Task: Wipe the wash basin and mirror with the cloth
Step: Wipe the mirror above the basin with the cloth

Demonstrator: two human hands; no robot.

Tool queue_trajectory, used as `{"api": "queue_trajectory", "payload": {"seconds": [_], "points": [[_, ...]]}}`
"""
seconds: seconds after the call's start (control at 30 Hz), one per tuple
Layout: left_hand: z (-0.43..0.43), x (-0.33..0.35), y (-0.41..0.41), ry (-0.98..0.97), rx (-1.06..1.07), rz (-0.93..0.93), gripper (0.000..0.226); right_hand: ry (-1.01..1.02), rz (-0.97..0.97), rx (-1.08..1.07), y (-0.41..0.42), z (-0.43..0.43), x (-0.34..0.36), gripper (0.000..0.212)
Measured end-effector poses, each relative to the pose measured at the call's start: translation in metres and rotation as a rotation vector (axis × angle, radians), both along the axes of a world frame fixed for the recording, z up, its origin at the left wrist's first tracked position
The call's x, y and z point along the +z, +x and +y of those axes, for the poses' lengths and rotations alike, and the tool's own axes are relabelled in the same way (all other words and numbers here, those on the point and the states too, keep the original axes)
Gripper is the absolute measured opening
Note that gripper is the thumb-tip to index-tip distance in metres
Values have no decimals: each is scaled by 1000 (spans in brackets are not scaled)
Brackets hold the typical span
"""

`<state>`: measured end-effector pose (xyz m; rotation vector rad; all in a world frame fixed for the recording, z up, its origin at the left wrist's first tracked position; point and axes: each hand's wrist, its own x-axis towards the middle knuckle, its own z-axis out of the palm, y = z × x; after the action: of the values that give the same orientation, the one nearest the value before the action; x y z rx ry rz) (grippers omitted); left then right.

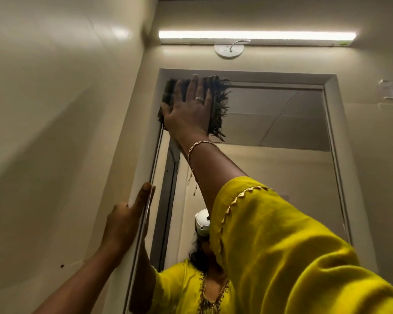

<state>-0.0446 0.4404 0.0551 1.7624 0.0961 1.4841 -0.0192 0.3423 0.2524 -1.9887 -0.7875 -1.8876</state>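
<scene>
Dark, fringed cloth (218, 99) sits in the top-left corner of the mirror (281, 137), at about eleven o'clock on the glass, pinned flat under the right hand (188, 107). That hand's fingers (196, 87) are straight and spread, pointing toward twelve o'clock — pressing the cloth to the glass rather than gripping it. The fringe shows past the hand at three o'clock, and the cloth's body reaches the frame (145, 143) at nine o'clock.

The left hand (123, 223) lies lower, at about seven o'clock from the cloth. Its fingers are fairly straight, laid along the frame's left edge and holding nothing; it looks like a brace.

The rest of the glass stretches from the cloth toward three and five o'clock, so the likely stroke runs rightward along the top edge or downward — and the right hand is the one placed to make it. The wash basin is out of view.
</scene>
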Motion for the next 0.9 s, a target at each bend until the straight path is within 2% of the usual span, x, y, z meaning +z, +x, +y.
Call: {"api": "queue_trajectory", "payload": {"seconds": [0.2,0.3,0.67,0.9], "points": [[3,1,1,10,6,16,112,-281,-128,-22,6,-18,-10,62],[2,1,0,7,-3,27,113,-331,-169,-35,15,-36,-18,62],[-5,3,-6,-1,27,41,106,-98,-97,-74,59,-152,-21,71],[-3,1,-7,-14,-23,62,111,49,-44,-137,82,-222,-16,73]]}}
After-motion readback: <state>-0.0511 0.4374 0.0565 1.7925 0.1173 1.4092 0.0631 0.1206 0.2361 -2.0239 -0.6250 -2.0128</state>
